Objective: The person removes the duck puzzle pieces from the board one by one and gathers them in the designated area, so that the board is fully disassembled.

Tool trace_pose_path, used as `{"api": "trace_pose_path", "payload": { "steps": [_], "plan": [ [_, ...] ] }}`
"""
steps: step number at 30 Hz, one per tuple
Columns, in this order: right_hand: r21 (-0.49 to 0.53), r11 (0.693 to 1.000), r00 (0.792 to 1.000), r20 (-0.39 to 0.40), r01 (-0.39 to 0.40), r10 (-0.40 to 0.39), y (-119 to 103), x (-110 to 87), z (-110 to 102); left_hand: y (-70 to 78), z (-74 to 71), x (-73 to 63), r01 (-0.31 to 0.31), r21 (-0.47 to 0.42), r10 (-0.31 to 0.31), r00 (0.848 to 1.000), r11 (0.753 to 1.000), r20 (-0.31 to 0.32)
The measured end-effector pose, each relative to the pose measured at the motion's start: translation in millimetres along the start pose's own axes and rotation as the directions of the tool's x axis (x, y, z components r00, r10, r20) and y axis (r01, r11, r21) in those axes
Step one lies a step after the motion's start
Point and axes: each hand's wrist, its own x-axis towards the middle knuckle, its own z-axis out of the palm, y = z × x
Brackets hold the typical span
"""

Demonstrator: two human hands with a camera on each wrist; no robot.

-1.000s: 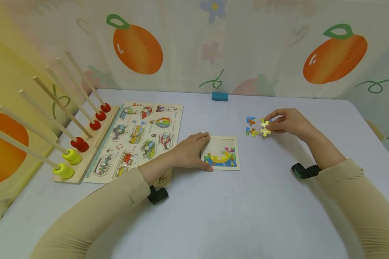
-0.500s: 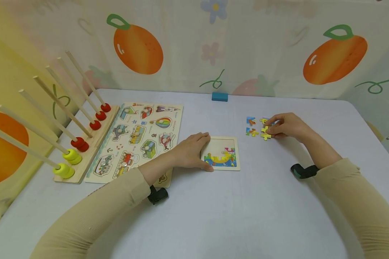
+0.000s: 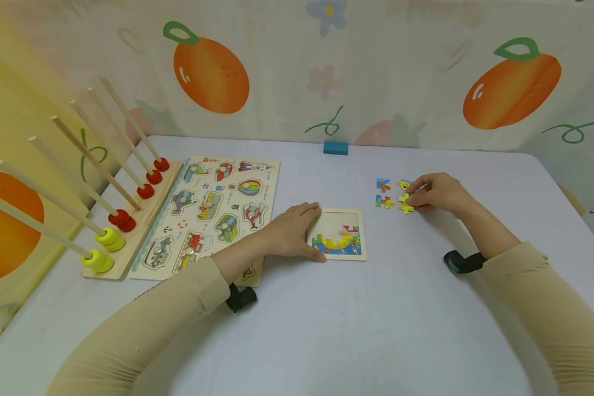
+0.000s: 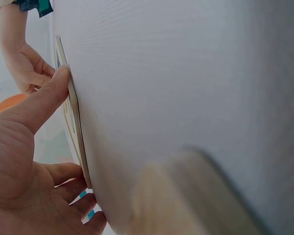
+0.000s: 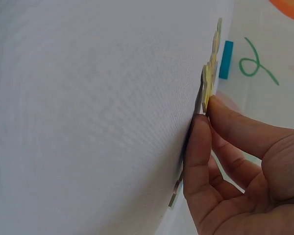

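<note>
My left hand [image 3: 292,231] holds the wooden puzzle tray [image 3: 364,242] at its left side, thumb on the near edge and fingers towards the far corner. Joined jigsaw pieces [image 3: 334,243] showing a yellow shape over blue fill the tray's lower part; bare wood shows above. Right of the tray, my right hand [image 3: 440,192] pinches a yellow puzzle piece [image 5: 206,90] between thumb and fingertips, low over the cloth. Loose pieces lie beside it: a blue and brown piece [image 3: 383,185], a mixed-colour one [image 3: 385,202] and a yellow one [image 3: 403,185]. Another piece [image 5: 175,191] is partly hidden behind the right fingers.
A knobbed picture board [image 3: 218,220] lies under the left forearm's far side. Left of it stands a wooden peg rack [image 3: 146,220] with tall rods and red and yellow rings. A blue block [image 3: 335,148] sits at the table's back edge, before a fruit-printed curtain [image 3: 277,66].
My right hand has shifted slightly towards me, and the yellow piece at its fingertips has gone lower among the loose pieces. The left hand and tray stay put.
</note>
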Motion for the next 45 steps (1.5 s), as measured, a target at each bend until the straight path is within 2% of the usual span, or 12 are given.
{"api": "trace_pose_path", "payload": {
  "steps": [9,17,26,33,45],
  "plan": [
    [-0.007,1.0,1.0,-0.006,0.008,-0.008,-0.3,0.5,0.0,0.4,-0.4,-0.8,0.012,0.003,-0.012,1.0,1.0,0.002],
    [-0.059,0.998,0.992,-0.129,0.006,-0.014,-3.3,0.8,-2.4,0.2,-0.1,0.0,0.004,0.0,-0.004,1.0,1.0,0.001],
    [-0.011,0.998,0.985,-0.159,0.062,-0.063,-19.2,-3.8,2.9,1.3,-1.2,-0.9,-0.002,-0.001,0.002,1.0,1.0,0.002],
    [-0.007,0.992,0.983,-0.133,0.125,-0.124,-36.5,-9.7,17.8,0.4,-0.7,-0.4,0.002,-0.012,-0.002,1.0,1.0,0.008],
    [0.012,0.977,0.977,0.009,0.214,-0.214,-56.8,-19.1,43.4,-1.0,0.8,0.3,0.0,-0.007,0.0,1.0,1.0,0.002]
  ]
}}
